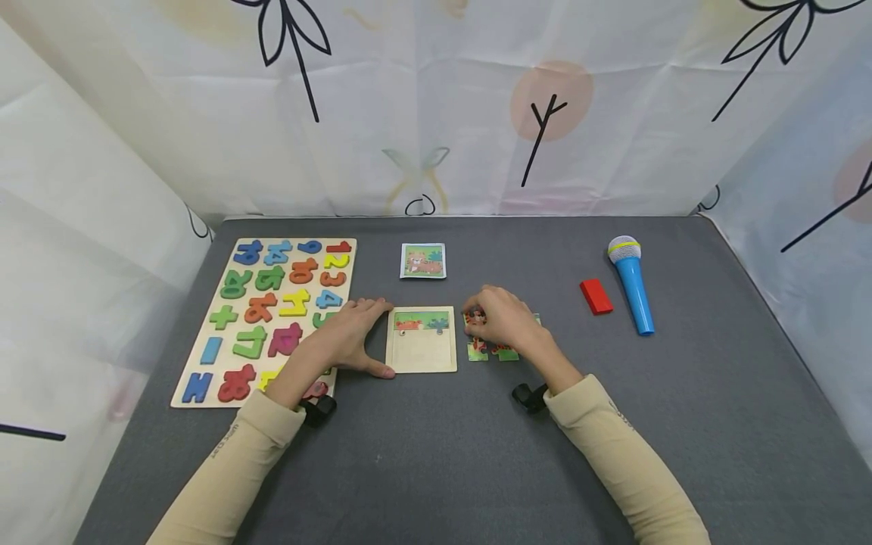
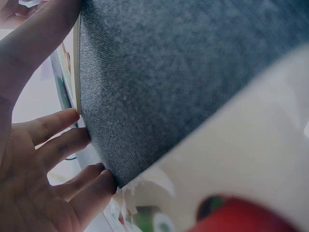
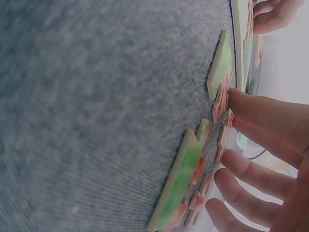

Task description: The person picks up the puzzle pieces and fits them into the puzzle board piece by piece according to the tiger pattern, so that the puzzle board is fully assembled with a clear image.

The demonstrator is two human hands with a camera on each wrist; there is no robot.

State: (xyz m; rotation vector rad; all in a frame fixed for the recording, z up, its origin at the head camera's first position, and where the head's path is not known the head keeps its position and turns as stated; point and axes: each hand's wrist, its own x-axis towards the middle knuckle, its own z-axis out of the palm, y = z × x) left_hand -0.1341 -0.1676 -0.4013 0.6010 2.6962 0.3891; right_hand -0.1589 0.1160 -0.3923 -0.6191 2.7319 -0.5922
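Note:
In the head view, a square wooden puzzle board [image 1: 422,356] lies mid-table with picture pieces fitted along its top. My left hand [image 1: 350,333] rests beside it, its spread fingers and thumb touching the left edge. On the right, my right hand [image 1: 502,322] is over several picture puzzle pieces [image 1: 507,353], thumb and index finger pinching one piece [image 1: 476,317] at the upper left of the group. The right wrist view shows green-and-red pieces [image 3: 181,179] flat on the cloth under the other, loosely bent fingers. My palm hides part of the group.
A wooden board of colored numbers and signs [image 1: 225,325] lies left, partly under my left forearm. Behind the puzzle board is a small picture card [image 1: 423,261]. A red block [image 1: 596,297] and a blue toy microphone [image 1: 633,288] lie right. White cloth walls [image 1: 463,113] border the grey table.

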